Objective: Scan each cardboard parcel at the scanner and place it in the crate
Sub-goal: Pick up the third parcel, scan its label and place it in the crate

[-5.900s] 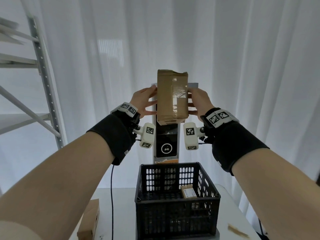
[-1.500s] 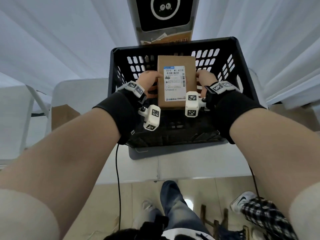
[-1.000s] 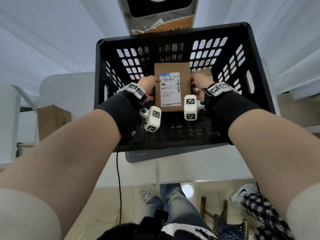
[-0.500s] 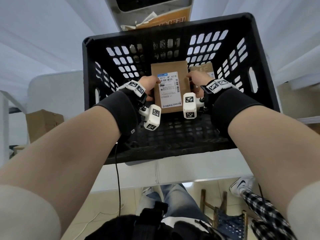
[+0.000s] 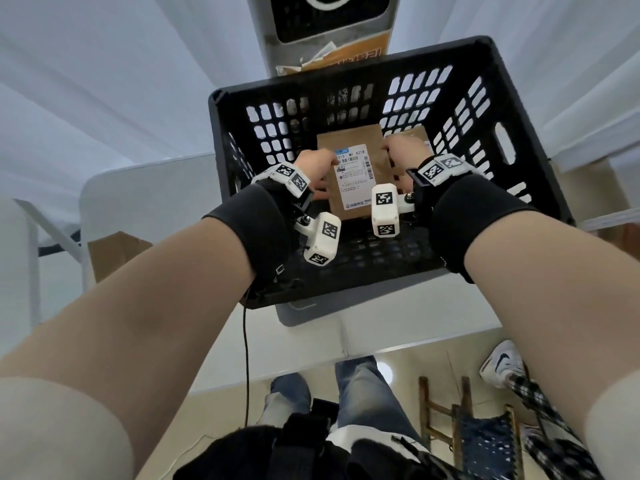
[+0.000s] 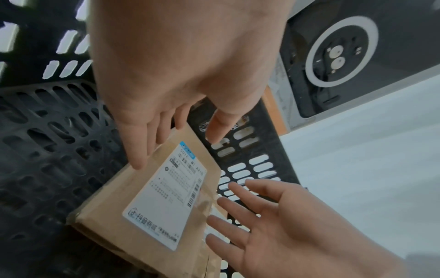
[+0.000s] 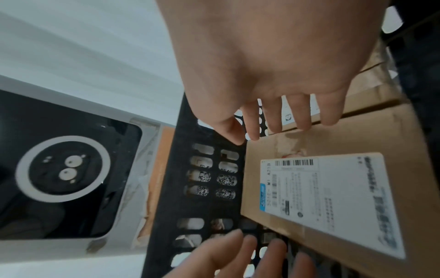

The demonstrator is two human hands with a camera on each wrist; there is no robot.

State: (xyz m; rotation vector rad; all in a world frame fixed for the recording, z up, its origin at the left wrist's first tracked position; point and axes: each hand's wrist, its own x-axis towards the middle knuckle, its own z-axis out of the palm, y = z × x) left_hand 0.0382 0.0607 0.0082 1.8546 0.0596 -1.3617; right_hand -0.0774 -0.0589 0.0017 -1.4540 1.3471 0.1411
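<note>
- Inside the crate (image 5: 540, 140): parcel (image 5: 349, 157), brown cardboard, lying flat on the grid floor near the far wall, white shipping label (image 5: 353, 183) face up with barcodes and a blue strip at its far end.
- Second parcel (image 5: 417, 138): smaller, cardboard, just beside the first on its right, mostly hidden behind the right hand; a corner of its own white label shows.
- Left hand (image 5: 313, 168): at the parcel's left edge, fingers straight and loosely spread, grip wide. The left wrist view shows its fingers (image 6: 142, 143) reaching down to the parcel's near-left edge; whether they still touch the cardboard cannot be told.
- Right hand (image 5: 401, 152): at the parcel's right edge, over the seam between the two parcels, fingers straight, grip wide. The right wrist view shows fingertips (image 7: 302, 120) at the edge of the cardboard, not curled round it.
- Crate: black plastic, perforated walls and floor, oval handle slot in the right wall, standing on a white table (image 5: 398, 327) close to its near edge.
- Scanner (image 5: 325, 19): grey upright housing with a black face and a white ring, directly behind the crate's far wall; an orange strip (image 5: 349, 58) with torn paper along its foot.
- Left of the crate: cardboard box (image 5: 114, 251), beyond the table edge.
- Table front: black cable (image 5: 245, 344) hanging down.
- Floor level: person's legs in jeans (image 5: 367, 393), a white shoe (image 5: 502, 363), a wooden stool (image 5: 436, 414).
</note>
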